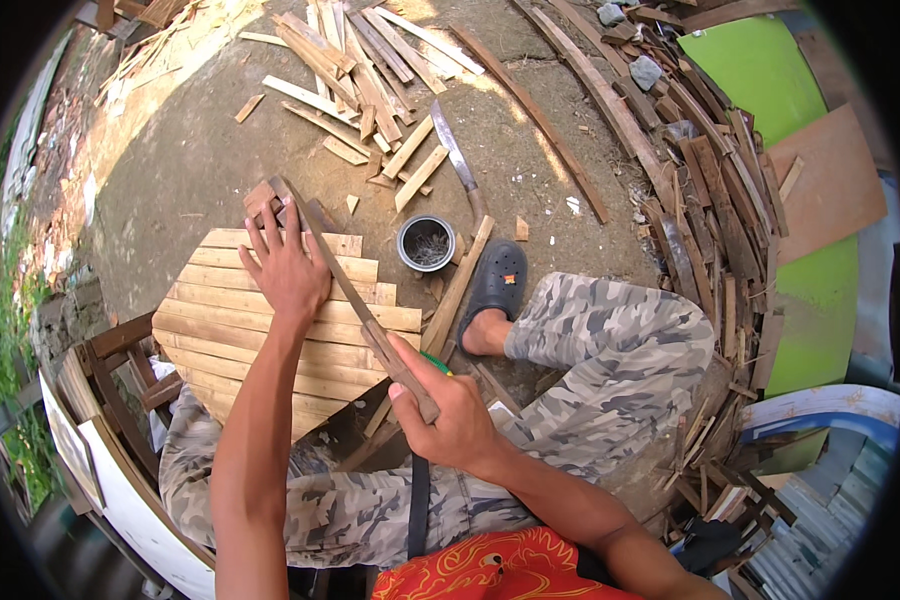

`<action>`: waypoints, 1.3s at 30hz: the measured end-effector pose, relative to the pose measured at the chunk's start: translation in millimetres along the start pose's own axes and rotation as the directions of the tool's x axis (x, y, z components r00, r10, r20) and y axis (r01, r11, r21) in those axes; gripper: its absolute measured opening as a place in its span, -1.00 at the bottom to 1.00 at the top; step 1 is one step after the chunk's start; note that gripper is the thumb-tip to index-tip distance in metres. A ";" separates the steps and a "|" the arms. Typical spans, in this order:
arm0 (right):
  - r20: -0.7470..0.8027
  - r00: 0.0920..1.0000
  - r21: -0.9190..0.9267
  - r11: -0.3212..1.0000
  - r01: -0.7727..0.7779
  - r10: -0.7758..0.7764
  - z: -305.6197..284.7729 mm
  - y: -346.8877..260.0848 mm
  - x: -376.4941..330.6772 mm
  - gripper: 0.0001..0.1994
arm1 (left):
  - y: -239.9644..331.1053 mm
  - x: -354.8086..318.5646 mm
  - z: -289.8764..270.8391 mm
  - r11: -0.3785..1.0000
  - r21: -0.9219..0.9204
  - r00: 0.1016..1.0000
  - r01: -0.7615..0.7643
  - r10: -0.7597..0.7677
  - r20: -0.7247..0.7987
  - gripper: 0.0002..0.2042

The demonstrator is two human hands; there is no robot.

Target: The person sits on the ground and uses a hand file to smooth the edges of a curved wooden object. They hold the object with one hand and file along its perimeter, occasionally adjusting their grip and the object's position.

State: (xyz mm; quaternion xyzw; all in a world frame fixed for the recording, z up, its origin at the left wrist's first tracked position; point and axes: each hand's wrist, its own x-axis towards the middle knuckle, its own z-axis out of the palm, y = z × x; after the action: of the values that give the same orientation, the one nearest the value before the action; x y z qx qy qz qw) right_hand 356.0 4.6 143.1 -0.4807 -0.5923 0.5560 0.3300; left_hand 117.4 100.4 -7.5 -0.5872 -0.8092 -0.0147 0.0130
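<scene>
My right hand (448, 415) is wrapped round the wooden handle of a machete (342, 280). Its long, dark blade points away to the upper left, lying across the right part of a panel of pale wooden slats (220, 310). My left hand (288, 270) rests with fingers spread over the panel's far edge, just left of the blade. Its fingertips reach a brown wooden block (259, 197) near the blade's tip; whether they press on it I cannot tell. A small green thing (432, 361) shows partly behind my right hand.
A metal can (401, 240) holding what look like nails stands right of the panel. Beyond it lies a second machete (454, 145) beside a pile of wood strips (365, 85). My clog-shod foot (494, 290) is close by. Scrap timber (705, 180) is heaped along the right.
</scene>
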 end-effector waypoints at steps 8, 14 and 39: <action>0.009 0.996 -0.032 0.996 -0.084 0.084 28.4 20.4 47.6 -0.42 | 0.5 0.0 -1.2 1.000 0.006 1.000 -0.004 0.004 -0.007 -0.43; 0.022 0.997 -0.003 0.997 -0.077 0.077 -19.9 -15.1 -46.7 -0.45 | 1.9 -0.6 3.0 0.999 -0.032 0.998 0.004 -0.006 -0.063 -0.44; -0.091 0.980 -0.202 0.967 0.153 -0.175 51.2 28.6 101.1 -0.48 | 8.3 -2.4 -10.1 0.984 -0.160 0.988 0.072 -0.093 -0.125 -0.51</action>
State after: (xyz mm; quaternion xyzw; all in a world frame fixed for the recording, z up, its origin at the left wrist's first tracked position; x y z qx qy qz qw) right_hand 282.1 79.5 92.2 -0.4893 -0.6626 0.4396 0.3583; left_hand 126.1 100.3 2.6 -0.5500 -0.8267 -0.1169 0.0202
